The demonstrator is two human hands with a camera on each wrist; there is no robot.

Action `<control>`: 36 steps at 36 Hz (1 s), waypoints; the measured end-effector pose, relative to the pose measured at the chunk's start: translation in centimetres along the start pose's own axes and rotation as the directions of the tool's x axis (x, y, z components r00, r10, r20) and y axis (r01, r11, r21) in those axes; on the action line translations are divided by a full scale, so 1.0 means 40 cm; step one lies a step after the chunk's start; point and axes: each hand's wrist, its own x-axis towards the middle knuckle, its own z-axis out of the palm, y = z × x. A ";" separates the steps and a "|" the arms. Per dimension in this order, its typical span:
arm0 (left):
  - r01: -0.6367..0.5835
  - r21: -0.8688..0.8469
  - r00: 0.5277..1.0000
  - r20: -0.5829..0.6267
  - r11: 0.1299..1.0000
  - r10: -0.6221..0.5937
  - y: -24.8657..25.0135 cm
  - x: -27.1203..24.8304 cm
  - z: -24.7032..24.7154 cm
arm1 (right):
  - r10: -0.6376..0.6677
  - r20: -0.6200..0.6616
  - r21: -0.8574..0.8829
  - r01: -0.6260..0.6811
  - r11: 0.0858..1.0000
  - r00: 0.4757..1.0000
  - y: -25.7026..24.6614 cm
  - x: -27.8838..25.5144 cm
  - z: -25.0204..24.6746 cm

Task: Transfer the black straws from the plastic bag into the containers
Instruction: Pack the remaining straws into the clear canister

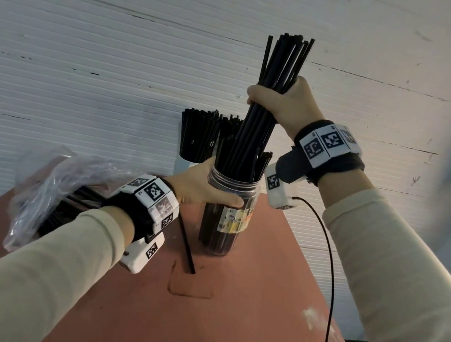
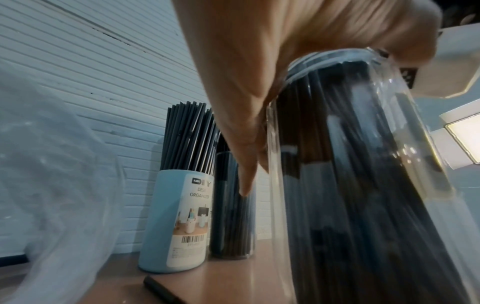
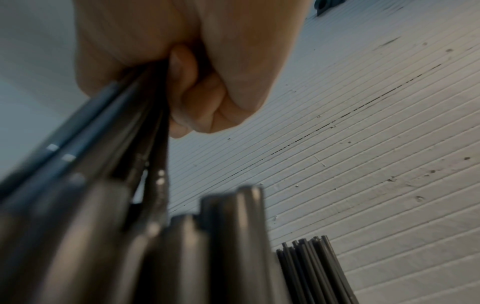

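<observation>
One bundle, tips already inside the jar mouth

One bundle of black straws (image 1: 275, 89) sits in my right hand (image 1: 287, 103), fingers wrapped tight round its middle. Long axis near upright, leaning slightly, top fanned above my fist, lower ends just past the rim of the clear plastic jar (image 1: 228, 201). So the jar lies straight below the right hand; I judge the move is a plain downward slide along that axis.

Left hand (image 1: 203, 185) grips the jar's neck, fingers curled round it, steadying it on the red table (image 1: 253, 311). Jar already holds many straws, so room looks tight; ends may snag.

Farther out: blue desk organizer (image 2: 176, 222) and a second clear container (image 2: 233, 216), both full, against the white wall (image 1: 122, 32). Plastic bag (image 1: 50, 185) with leftover straws lies left of my left wrist. One stray straw (image 1: 187, 242) lies on the table.
</observation>
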 end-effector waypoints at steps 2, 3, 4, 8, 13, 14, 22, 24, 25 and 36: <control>-0.002 -0.046 1.000 -0.016 0.999 0.001 0.019 0.000 0.001 | 0.004 -0.001 0.007 -0.004 1.000 1.000 -0.001 -0.003 0.000; 0.005 -0.077 1.000 -0.027 0.997 -0.007 0.028 0.001 0.002 | 0.002 0.001 0.009 -0.002 1.000 1.000 -0.002 -0.005 0.000; 0.011 -0.100 0.999 -0.046 0.995 -0.016 0.036 0.004 0.003 | -0.004 0.004 0.009 0.004 1.000 1.000 -0.004 -0.007 0.001; 0.055 -0.027 0.988 -0.140 0.998 -0.059 0.044 0.019 0.004 | -0.014 0.009 -0.011 0.014 1.000 1.000 -0.010 -0.011 0.000; 0.126 0.050 0.967 -0.227 0.991 -0.112 0.029 0.040 0.005 | -0.043 0.032 -0.030 0.044 0.999 0.999 -0.007 -0.016 0.005; 0.131 0.053 0.963 -0.244 0.990 -0.115 0.026 0.041 0.004 | -0.048 0.032 -0.030 0.049 0.998 0.998 -0.006 -0.016 0.006; 0.108 0.115 0.965 -0.251 0.987 -0.077 0.028 0.018 0.010 | -0.067 0.056 -0.020 0.068 0.997 0.996 -0.015 -0.020 0.018; 0.098 0.123 0.976 -0.208 0.987 -0.071 0.034 0.011 0.006 | -0.067 0.059 -0.019 0.068 0.998 0.996 -0.018 -0.022 0.017; 0.094 0.123 0.980 -0.187 0.988 -0.070 0.035 0.007 0.005 | -0.064 0.062 -0.020 0.066 0.998 0.996 -0.018 -0.023 0.016; 0.083 0.101 0.995 -0.057 0.991 -0.077 0.004 -0.031 0.003 | 0.057 0.179 -0.165 -0.028 0.986 0.982 0.052 -0.097 0.030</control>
